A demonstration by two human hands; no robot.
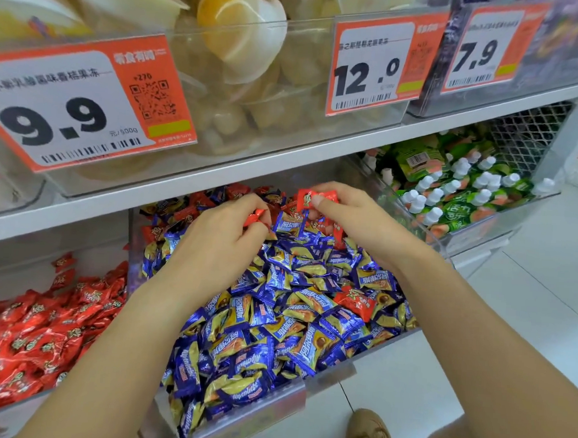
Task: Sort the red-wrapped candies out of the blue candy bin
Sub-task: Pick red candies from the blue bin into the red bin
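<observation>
Left hand [222, 228] curled, fingertips pinching a crumpled red foil-wrapped candy [255, 217] at its 1 o'clock, over the back half of the clear plastic bin of blue-and-gold wrapped candies [331, 378]. Right hand [354, 219] also curled, thumb and forefinger gripping a flat red-wrapped candy with a printed logo [315, 198] at its 10 o'clock; more red wrappers [337, 233] hang under the palm, count unclear. Both hands hover above the pile, forearms crossing the bin's front.

Blue candies [275, 318] fill the bin. One stray red candy [358, 303] lies on top at 4 o'clock from the right hand. More red pieces [198, 207] sit along the back edge at 11 o'clock.

Neighbouring clear bin of red candies [40, 333] at 8 o'clock. Green pouches with white caps [450, 190] at 2 o'clock. Orange price tags [86, 104] on the upper shelf, 12 o'clock. Tan shoe [370, 434] on the white tile floor [528, 298], 5 o'clock.
</observation>
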